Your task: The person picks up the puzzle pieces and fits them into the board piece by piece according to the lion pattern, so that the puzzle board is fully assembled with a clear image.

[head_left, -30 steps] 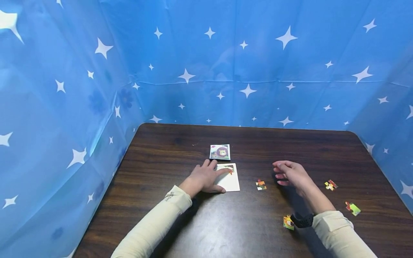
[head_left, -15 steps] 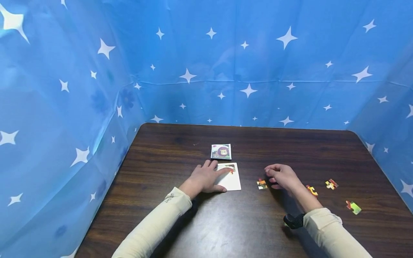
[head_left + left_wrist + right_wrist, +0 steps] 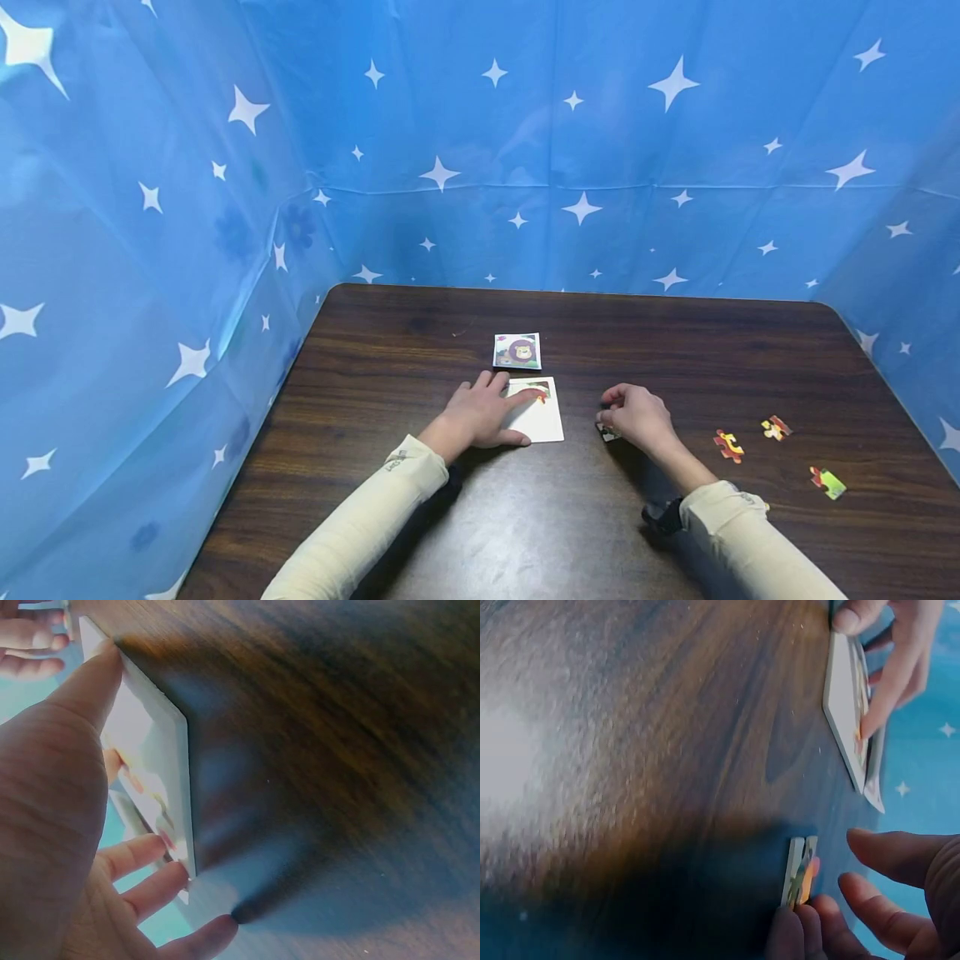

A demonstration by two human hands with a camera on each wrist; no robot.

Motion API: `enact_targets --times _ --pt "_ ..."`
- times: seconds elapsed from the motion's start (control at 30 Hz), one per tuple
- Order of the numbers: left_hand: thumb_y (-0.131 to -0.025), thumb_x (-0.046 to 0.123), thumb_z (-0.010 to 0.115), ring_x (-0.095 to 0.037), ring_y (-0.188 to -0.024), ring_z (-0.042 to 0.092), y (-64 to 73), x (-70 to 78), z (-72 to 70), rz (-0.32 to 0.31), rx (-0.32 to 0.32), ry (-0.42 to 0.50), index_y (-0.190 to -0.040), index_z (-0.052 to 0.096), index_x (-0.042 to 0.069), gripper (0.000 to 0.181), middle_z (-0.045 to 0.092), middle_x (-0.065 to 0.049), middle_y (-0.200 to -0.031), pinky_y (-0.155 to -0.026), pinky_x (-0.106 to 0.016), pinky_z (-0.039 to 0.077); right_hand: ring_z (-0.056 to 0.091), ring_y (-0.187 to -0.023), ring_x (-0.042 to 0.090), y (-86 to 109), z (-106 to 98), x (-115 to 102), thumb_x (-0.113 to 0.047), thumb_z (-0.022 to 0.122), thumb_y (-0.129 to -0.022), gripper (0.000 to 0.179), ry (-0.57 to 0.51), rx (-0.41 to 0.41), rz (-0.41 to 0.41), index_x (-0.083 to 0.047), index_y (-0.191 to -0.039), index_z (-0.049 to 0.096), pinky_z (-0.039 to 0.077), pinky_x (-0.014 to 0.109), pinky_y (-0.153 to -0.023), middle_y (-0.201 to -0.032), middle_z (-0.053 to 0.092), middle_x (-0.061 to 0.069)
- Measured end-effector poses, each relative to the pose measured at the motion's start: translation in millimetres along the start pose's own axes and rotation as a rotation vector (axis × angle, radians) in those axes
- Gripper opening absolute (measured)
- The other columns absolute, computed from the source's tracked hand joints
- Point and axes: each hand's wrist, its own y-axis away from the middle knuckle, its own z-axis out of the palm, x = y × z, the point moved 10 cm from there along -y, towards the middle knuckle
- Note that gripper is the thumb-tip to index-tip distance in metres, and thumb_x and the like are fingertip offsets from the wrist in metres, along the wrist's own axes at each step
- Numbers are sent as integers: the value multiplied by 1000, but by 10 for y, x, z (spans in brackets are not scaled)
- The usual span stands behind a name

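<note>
On a dark wood-grain table (image 3: 405,333), as recorded by the head view, a white board (image 3: 545,427) was lightly overlaid by the left hand (image 3: 476,414), fingers spread, nothing clasped; a corner picture fragment (image 3: 537,386) was touched by the index fingertip, presumably to be kept from shifting. Just beyond, a lion card (image 3: 517,351) was placed, its picture left uncovered. A partly hidden puzzle piece (image 3: 608,434) was reached by the right hand (image 3: 637,417); well rightward, a red-and-yellow piece (image 3: 728,446), an orange piece (image 3: 777,428) and a green piece (image 3: 828,482) were scattered. By the left-wrist view, the board's edge was met by the thumb, likely for steadiness. By the right-wrist view, the puzzle piece was touched by curled fingertips; whether it was pinched could not be told. Foreground glare was noted; the surroundings were hung with a blue star-patterned curtain (image 3: 562,150).
</note>
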Motion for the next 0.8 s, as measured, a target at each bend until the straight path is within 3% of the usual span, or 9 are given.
enact_targets --times 0.2,0.4,0.8 --pt "-89 76 53 -27 -127 44 3 0 22 -10 -14 -9 -158 22 51 80 42 -7 -147 -93 -49 49 66 -89 27 7 57 -80 -17 79 -80 31 64 37 -17 -5 -108 72 49 50 -81 -95 71 9" --pt "-89 77 51 -27 -129 44 0 5 29 -9 -3 -25 -158 20 51 80 42 -7 -148 -95 -49 50 64 -91 31 24 101 -126 -11 76 -83 28 142 55 -42 -7 -110 71 51 54 -86 -95 67 12" --pt "-89 78 50 -28 -130 43 -12 -16 47 -13 -9 -30 -158 20 50 80 40 -7 -149 -97 -50 49 64 -102 37 28 129 -187 -5 69 -85 28 145 54 -59 -8 -113 72 50 56 -89 -105 69 17"
